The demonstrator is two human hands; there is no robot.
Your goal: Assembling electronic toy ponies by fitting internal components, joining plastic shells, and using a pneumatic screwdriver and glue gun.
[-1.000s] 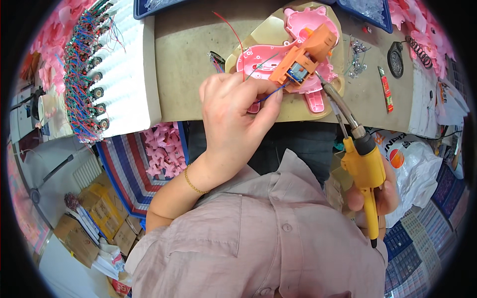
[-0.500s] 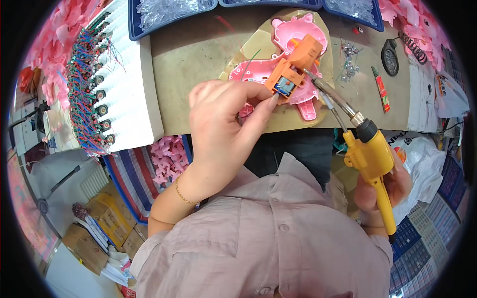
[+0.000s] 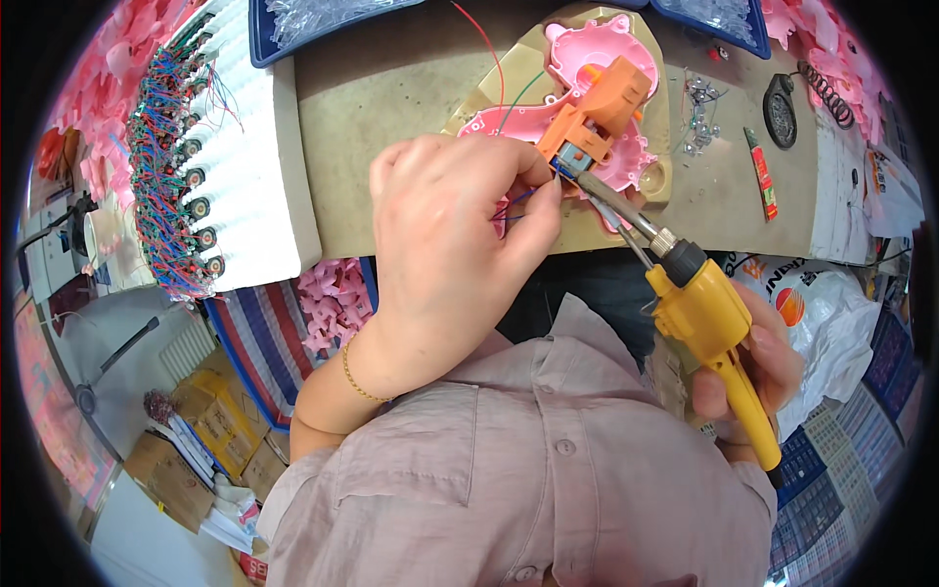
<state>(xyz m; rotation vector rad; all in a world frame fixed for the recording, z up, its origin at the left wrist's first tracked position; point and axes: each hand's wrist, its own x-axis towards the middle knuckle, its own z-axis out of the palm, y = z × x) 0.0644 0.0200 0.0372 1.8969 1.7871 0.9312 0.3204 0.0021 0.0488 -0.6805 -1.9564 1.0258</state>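
Note:
My left hand [image 3: 450,230] is closed in a pinch at the lower left of an orange plastic housing [image 3: 618,93]. Thin blue wires [image 3: 516,203] show under its fingers; the exact grip is partly hidden. A small blue-grey part [image 3: 573,157] sits in the housing's opening. My right hand [image 3: 763,357] wraps round a yellow soldering gun [image 3: 704,313], whose metal tip reaches that part beside my left fingertips. Below the housing lies a pink toy shell half [image 3: 509,119] in a tan holder [image 3: 533,54]. A red wire [image 3: 489,44] and a green wire [image 3: 523,98] stick up above my left hand.
Left, a white foam tray [image 3: 269,176] bears bundled wires with round black parts [image 3: 199,207]. Blue bins [image 3: 337,29] of clear pieces line the back. To the right lie small metal parts [image 3: 701,117], a red-green tube [image 3: 761,176], a black oval object [image 3: 780,112] and a coil [image 3: 827,95].
The soldering gun's tip has moved left and down, from the housing's right side to the blue-grey part. The housing has shifted slightly right. A red wire now stands up above my left hand.

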